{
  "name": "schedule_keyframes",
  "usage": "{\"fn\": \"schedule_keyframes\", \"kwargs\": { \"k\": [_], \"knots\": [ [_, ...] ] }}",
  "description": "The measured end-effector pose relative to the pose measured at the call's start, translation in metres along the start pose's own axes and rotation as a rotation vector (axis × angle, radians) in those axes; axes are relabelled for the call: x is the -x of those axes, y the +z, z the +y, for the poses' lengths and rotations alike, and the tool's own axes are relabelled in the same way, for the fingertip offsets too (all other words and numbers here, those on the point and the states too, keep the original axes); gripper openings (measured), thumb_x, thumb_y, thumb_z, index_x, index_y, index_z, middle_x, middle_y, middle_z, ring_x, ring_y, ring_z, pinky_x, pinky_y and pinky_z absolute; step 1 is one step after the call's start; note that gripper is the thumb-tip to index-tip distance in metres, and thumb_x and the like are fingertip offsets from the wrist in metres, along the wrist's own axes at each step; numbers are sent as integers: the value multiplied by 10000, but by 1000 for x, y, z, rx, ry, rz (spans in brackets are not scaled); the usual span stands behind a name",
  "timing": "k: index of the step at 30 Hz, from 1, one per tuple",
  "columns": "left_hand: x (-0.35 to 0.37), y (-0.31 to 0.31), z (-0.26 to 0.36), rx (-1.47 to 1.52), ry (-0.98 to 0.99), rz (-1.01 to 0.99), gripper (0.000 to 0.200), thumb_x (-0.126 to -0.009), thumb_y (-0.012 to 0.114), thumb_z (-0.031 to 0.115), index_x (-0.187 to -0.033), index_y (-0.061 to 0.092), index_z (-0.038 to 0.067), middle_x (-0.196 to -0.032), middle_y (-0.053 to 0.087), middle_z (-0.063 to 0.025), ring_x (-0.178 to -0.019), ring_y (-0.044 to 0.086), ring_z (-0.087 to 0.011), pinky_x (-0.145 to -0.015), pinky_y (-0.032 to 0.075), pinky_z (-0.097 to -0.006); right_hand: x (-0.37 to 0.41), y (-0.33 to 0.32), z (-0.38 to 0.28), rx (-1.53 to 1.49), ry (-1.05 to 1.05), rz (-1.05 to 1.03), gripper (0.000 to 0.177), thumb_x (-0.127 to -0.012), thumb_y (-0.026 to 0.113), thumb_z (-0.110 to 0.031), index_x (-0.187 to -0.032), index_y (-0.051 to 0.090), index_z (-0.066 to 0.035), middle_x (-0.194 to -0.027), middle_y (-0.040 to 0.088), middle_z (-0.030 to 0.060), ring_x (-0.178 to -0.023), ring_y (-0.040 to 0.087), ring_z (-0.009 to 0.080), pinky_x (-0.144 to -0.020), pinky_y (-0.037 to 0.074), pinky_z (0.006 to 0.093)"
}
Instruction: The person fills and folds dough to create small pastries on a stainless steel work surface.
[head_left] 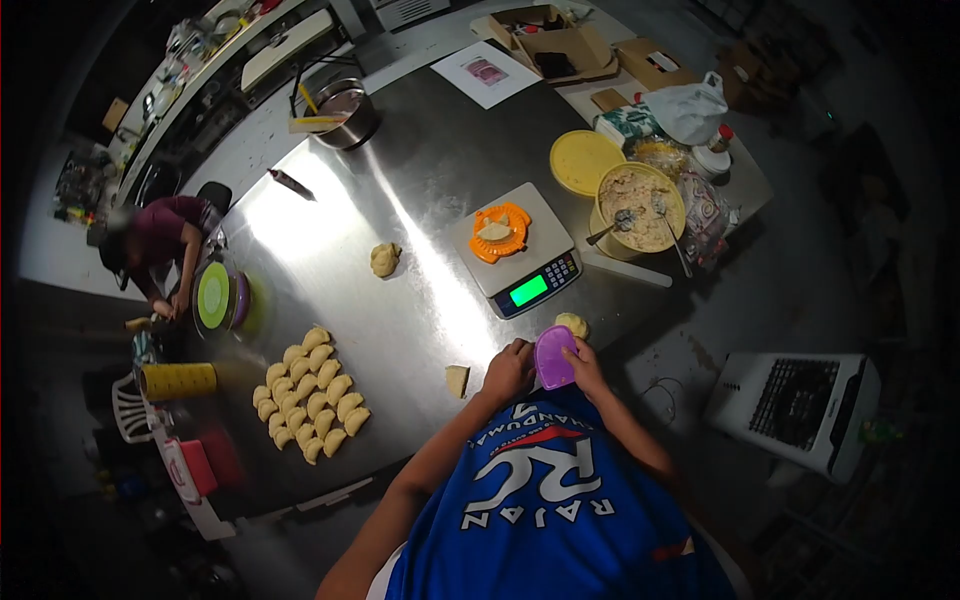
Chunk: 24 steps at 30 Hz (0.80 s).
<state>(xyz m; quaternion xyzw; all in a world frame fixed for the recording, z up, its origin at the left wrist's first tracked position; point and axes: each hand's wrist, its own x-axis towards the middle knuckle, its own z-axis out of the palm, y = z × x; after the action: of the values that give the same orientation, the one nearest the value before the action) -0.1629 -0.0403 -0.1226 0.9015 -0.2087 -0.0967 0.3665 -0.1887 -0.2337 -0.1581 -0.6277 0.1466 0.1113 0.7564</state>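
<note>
My right hand [588, 370] grips a purple dough scraper [553, 358] at the table's near edge. My left hand [511, 369] is just left of the scraper, its fingers curled; what they may hold is hidden. Beyond the scraper lies a pale dough lump [572, 323], partly covered by it. A wedge-shaped dough piece [457, 380] rests left of my left hand. Farther ahead, a digital scale [535, 289] with a lit green display bears an open orange dumpling mould [512, 240] with a small dough piece [494, 231] on it.
Several folded dumplings [318, 400] lie in rows on the steel table [420, 330]. Another dough lump [385, 259] sits mid-table. Right of the scale stands a tub of filling [640, 205] with spoons, beside a yellow lid [586, 162]. A person [165, 240] bends at the left edge.
</note>
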Motion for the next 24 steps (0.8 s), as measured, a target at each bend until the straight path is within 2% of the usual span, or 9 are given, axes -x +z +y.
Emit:
{"fn": "schedule_keyframes", "kwargs": {
  "k": [2, 8, 12, 14, 15, 17, 18, 20, 24],
  "knots": [
    [-5, 5, -7, -58, 58, -21, 260, -796, 626, 128, -1043, 614, 48, -995, 572, -147, -897, 601, -336, -756, 519, -411, 0, 0, -3, -19, 7, 12, 294, -938, 549, -129, -1205, 552, -6, -1061, 616, 41, -963, 565, 103, -870, 441, 262],
    [-8, 4, -9, -48, 21, 102, 123, -834, 599, 133, -914, 630, 44, -949, 573, -142, -863, 605, -324, -724, 517, -422, 7, -8, -30, -58, -6, 64, 304, -954, 541, -152, -1219, 540, -2, -1077, 619, 38, -968, 574, 94, -864, 448, 249],
    [-6, 3, -11, 3, -39, 140, 112, -839, 592, 136, -881, 627, 39, -907, 585, -149, -832, 609, -338, -712, 515, -430, 12, -16, -22, 86, -74, 85, 289, -945, 553, -143, -1194, 546, 5, -1043, 616, 30, -941, 566, 92, -851, 443, 247],
    [-4, -2, -7, -18, -48, 63, 104, -832, 588, 129, -854, 620, 33, -865, 593, -162, -810, 611, -349, -699, 511, -441, 14, -16, -18, 210, -150, 67, 264, -935, 565, -132, -1155, 559, 13, -1009, 610, 21, -918, 553, 86, -847, 436, 243],
    [-1, 1, -9, -19, -51, 66, 104, -832, 588, 129, -854, 620, 33, -865, 593, -162, -810, 611, -349, -699, 511, -441, 17, -13, -18, 230, -153, 53, 260, -930, 576, -151, -1128, 561, 17, -1008, 624, 52, -934, 561, 99, -835, 445, 259],
    [6, 9, -12, -68, -9, 55, 103, -826, 586, 124, -847, 614, 27, -826, 595, -170, -790, 611, -362, -689, 509, -452, 20, -4, -17, 610, -287, 133, 262, -926, 559, -171, -1128, 559, -4, -934, 666, 156, -864, 653, 223, -771, 501, 346],
    [7, 8, -11, -66, -10, 57, 103, -826, 586, 124, -847, 614, 27, -826, 595, -170, -790, 611, -362, -689, 509, -452, 22, 2, -20, 612, -287, 132, 262, -926, 559, -171, -1128, 559, -4, -934, 666, 156, -864, 653, 223, -771, 501, 346],
    [11, 8, -8, -59, -57, 106, 105, -823, 588, 132, -828, 618, 31, -821, 597, -167, -797, 604, -353, -687, 495, -447, 28, 14, -38, 1011, -285, 68, 251, -916, 537, -188, -1109, 546, -28, -835, 653, 245, -785, 654, 399, -685, 510, 474],
    [16, 10, -19, -132, -17, 171, 103, -819, 599, 136, -809, 645, 45, -818, 617, -152, -802, 606, -333, -721, 488, -422, 31, 33, -65, 1132, -277, -2, 239, -909, 523, -196, -1096, 528, -48, -770, 634, 258, -742, 606, 461, -631, 479, 544]
  ]
}}
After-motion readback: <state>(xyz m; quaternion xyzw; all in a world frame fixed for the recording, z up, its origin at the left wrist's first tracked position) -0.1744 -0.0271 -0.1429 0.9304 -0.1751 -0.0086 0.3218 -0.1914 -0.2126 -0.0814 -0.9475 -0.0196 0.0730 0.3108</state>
